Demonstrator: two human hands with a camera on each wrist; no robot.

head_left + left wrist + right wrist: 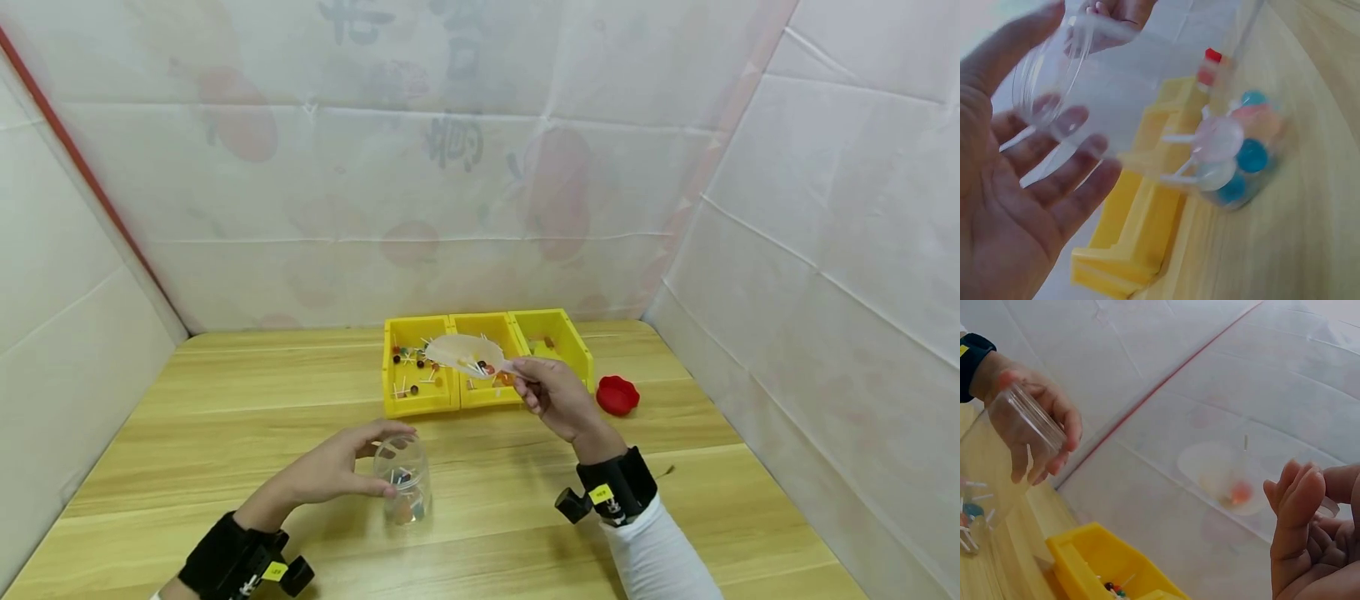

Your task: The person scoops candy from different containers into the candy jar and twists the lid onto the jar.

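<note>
Near the front of the table, my left hand [337, 467] grips a clear plastic jar [403, 500] close to its open mouth, thumb on the near side. Several small lollipops [1216, 140] with pink, blue and white heads lie in the jar's bottom. My right hand [558, 400] pinches the handle of a translucent white scoop [453, 348]. The scoop is held over the yellow bins, up and to the right of the jar. Lollipops lie in it, one reddish head [1241, 490] showing through in the right wrist view.
Three joined yellow bins [422, 410] stand at the back of the wooden table [247, 400]. The left and middle ones hold small lollipops [405, 389]; a few yellow and brown pieces lie in the right one. Beside them sits a red scalloped dish [618, 395]. White cloth walls surround the table.
</note>
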